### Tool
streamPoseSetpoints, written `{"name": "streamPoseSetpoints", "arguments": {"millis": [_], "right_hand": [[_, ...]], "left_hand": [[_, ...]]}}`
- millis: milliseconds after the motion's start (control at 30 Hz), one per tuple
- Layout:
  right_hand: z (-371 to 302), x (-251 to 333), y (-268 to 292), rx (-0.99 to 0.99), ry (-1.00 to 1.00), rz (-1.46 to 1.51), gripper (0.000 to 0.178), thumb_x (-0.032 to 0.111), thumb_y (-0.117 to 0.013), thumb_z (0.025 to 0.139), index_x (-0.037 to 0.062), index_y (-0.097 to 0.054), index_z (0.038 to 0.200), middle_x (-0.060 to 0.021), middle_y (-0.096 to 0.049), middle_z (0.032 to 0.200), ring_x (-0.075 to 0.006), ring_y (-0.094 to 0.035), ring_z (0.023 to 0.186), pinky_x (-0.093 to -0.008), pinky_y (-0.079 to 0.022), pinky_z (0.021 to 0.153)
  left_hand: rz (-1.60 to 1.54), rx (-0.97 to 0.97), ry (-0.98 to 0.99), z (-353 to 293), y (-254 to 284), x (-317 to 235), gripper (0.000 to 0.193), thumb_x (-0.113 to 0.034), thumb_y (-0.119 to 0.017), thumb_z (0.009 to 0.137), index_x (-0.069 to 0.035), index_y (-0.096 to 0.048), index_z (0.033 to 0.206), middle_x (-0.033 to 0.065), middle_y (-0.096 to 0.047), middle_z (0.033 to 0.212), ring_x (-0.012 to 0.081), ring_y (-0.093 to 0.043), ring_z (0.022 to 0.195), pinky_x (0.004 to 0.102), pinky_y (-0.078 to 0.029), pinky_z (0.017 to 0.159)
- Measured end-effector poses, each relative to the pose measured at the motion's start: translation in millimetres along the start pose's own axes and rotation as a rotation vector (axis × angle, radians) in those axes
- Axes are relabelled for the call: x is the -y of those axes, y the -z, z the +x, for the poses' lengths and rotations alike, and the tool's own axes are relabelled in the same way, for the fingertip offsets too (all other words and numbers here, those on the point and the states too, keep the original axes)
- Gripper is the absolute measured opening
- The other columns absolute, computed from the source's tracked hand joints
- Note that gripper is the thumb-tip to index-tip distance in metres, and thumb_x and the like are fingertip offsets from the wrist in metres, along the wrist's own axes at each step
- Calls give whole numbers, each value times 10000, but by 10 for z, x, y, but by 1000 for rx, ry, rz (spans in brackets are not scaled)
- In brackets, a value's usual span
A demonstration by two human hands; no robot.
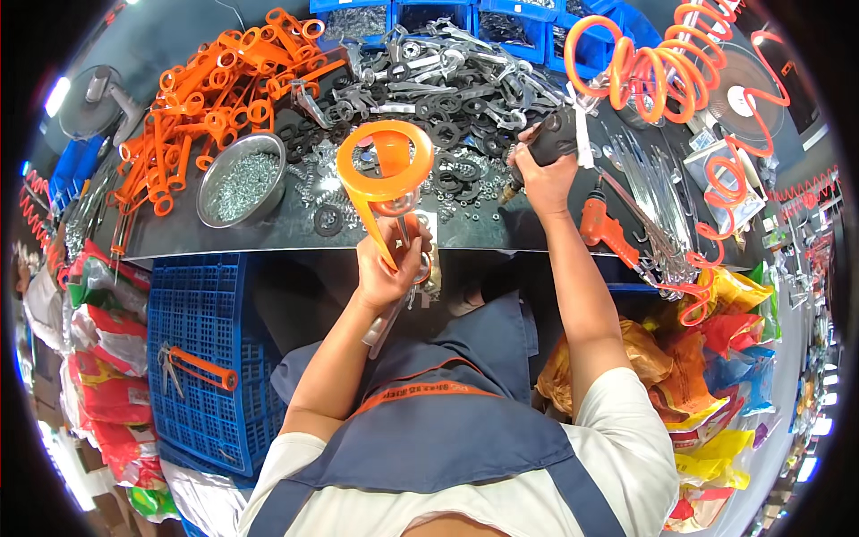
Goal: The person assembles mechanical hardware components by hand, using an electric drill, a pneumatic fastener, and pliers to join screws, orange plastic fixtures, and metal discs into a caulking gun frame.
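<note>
While the left hand (389, 268) is closed around an orange ring-ended piece (358, 186) at the worktop's (300, 240) front edge, the right hand (548, 179) grips a black power driver (553, 136) farther in, toward the right. Left of them stands a metal bowl (271, 192) of small parts; beyond, an orange heap (210, 85) spreads toward the far-left corner, and blue bins (517, 38) line the far edge.

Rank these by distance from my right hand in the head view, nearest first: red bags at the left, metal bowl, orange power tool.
Nearest to the right hand:
1. Orange power tool: just to its right, at the table's front edge.
2. Metal bowl: well to its left, on the table.
3. Red bags: farthest, at lower left, beyond the blue crate.
</note>
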State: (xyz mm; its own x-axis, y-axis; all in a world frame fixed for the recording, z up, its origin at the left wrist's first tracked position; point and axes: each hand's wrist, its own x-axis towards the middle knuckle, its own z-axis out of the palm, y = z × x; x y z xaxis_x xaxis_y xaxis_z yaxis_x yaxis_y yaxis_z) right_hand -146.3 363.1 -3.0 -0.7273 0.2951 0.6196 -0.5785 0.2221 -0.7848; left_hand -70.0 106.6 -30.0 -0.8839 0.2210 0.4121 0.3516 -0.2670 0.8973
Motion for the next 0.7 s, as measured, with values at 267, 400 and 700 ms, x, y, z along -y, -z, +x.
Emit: {"name": "streamPoseSetpoints", "arguments": {"millis": [267,400,700], "right_hand": [[-222,-16,-142,48,-41,6,293,-22,-665,705,5,-544,971,-29,-601,773,-88,-579,676,-258,-499,633],[-276,82,-174,92,129,-285,241,36,-700,678,32,-592,894,-56,-621,718,-143,-599,597,-267,-494,614],[474,1917,-424,-88,212,576,206,-41,-557,776,-19,-542,981,-144,-586,869,-174,-567,631,-346,-488,562]], "left_hand": [[53,14,-25,58,39,-44,161,51,-540,866,16,-544,1024,67,-634,854,98,-629,763,223,-511,654],[0,-74,-42,269,-99,-449,254,46,-516,890,10,-492,1141,84,-608,1051,149,-595,973,282,-473,843],[363,-165,-145,311,-139,-410,80,39,-548,873,-6,-565,936,20,-631,775,59,-589,695,221,-478,660]]}}
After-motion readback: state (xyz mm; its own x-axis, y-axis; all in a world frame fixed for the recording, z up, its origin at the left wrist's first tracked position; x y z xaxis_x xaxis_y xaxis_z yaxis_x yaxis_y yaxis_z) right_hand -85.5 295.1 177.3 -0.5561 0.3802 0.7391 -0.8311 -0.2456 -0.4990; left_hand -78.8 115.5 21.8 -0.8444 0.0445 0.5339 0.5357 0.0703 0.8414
